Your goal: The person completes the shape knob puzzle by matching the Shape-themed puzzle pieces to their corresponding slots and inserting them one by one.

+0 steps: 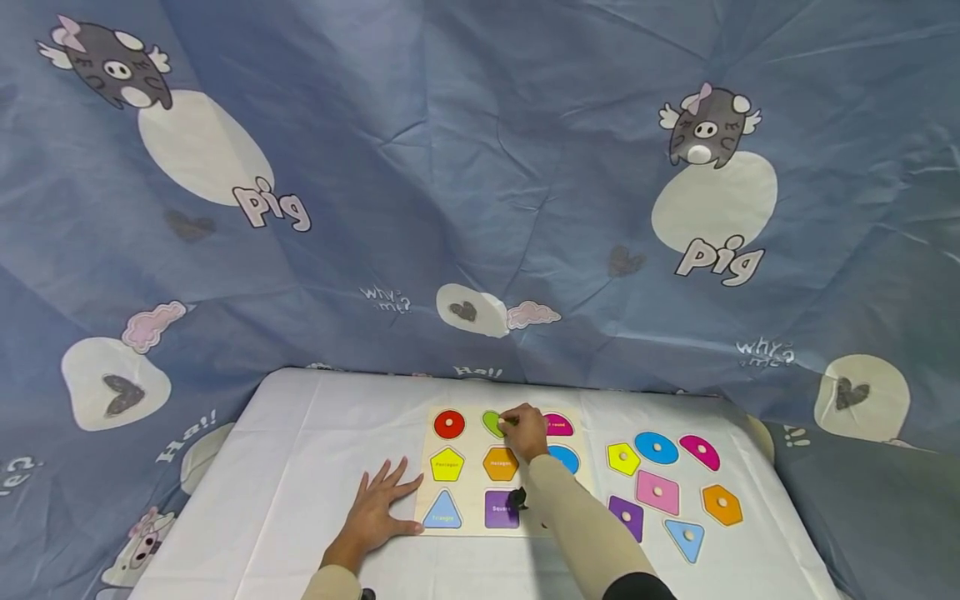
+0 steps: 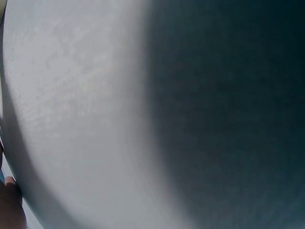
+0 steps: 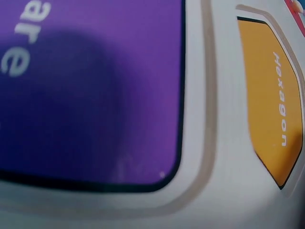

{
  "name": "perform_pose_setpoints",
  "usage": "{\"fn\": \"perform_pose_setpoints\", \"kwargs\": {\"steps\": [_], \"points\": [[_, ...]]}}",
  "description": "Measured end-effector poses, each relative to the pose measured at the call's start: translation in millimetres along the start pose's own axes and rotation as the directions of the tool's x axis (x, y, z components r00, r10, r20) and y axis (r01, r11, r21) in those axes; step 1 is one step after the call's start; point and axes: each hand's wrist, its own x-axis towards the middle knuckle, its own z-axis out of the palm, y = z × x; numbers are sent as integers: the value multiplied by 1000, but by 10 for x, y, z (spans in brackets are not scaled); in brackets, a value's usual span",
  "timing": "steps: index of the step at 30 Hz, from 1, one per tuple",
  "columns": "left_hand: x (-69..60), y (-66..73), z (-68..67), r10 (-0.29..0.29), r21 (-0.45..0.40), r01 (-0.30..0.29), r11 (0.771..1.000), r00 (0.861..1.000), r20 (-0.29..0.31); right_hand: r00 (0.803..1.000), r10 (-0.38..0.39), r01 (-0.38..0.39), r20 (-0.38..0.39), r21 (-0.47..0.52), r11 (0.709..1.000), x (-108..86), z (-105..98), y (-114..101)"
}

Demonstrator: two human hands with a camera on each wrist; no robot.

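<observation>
A pale shape-puzzle board (image 1: 472, 487) lies on the white table. My right hand (image 1: 527, 429) reaches over its top row and pinches a green rounded puzzle piece (image 1: 491, 424) by its small knob, at the top middle spot. Whether that piece sits fully in its recess cannot be made out. My left hand (image 1: 378, 508) rests with fingers spread on the cloth, thumb and fingertips at the board's left edge. The red round piece (image 1: 442, 426), with a knob, sits at the board's top left. In the right wrist view the purple square spot (image 3: 143, 95) and orange hexagon spot (image 3: 271, 95) show closely.
Right of the board lie several loose knobbed pieces, among them a yellow pentagon (image 1: 617, 462), blue oval (image 1: 645, 447), pink rectangle (image 1: 667, 500), orange hexagon (image 1: 712, 515) and light-blue triangle (image 1: 681, 530). A blue patterned curtain (image 1: 450, 167) hangs behind. My right forearm hides the board's lower right.
</observation>
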Motion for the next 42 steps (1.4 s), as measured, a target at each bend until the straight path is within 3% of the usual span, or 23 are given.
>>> {"fn": "perform_pose_setpoints", "kwargs": {"steps": [7, 14, 22, 30, 42], "points": [[-14, -4, -41, -16, 6, 16, 1000, 1000, 0, 1000, 8, -8, 2, -5, 1000, -20, 8, -42], [9, -8, 6, -5, -11, 5, 1000, 1000, 14, 999, 33, -34, 23, 5, 999, -29, -35, -30], [8, -12, 1, 15, -2, -15, 1000, 1000, 9, 998, -58, 57, 29, 43, 997, -48, -167, 70], [8, -18, -1, 6, 5, -6, 1000, 1000, 28, 996, -82, 84, -21, 115, 990, -132, -433, 206], [29, -11, -3, -8, -2, 8, 1000, 1000, 29, 988, 47, -21, -146, 177, 984, -201, -831, 472]]}}
